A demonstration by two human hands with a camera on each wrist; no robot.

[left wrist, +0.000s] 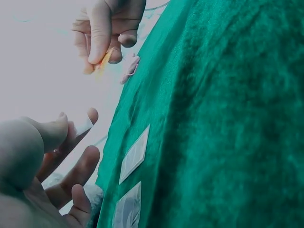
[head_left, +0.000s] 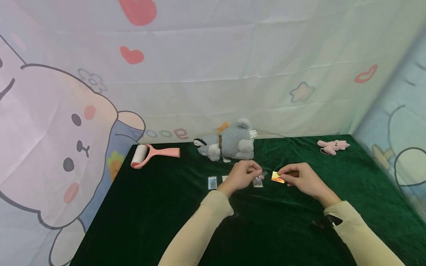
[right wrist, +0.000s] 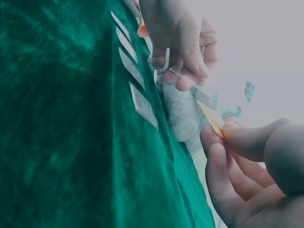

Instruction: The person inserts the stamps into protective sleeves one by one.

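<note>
Between the thumb and fingertips of my right hand is a small yellow-orange card, pinched by one edge; the right wrist view shows the card nearly edge-on. Facing it, my left hand pinches a small clear plastic sleeve between thumb and fingers. A slight gap separates the sleeve and the yellow-orange card. Below the hands, several small cards lie in a row on the green cloth, among them a bluish card at the left and a dark card under the left fingertips. The left hand partly covers the row.
A grey plush toy lies on its side behind the hands. At the back left is a lint roller with a pink handle; at the back right, a small pink plush. A printed curtain rises behind the green-covered table.
</note>
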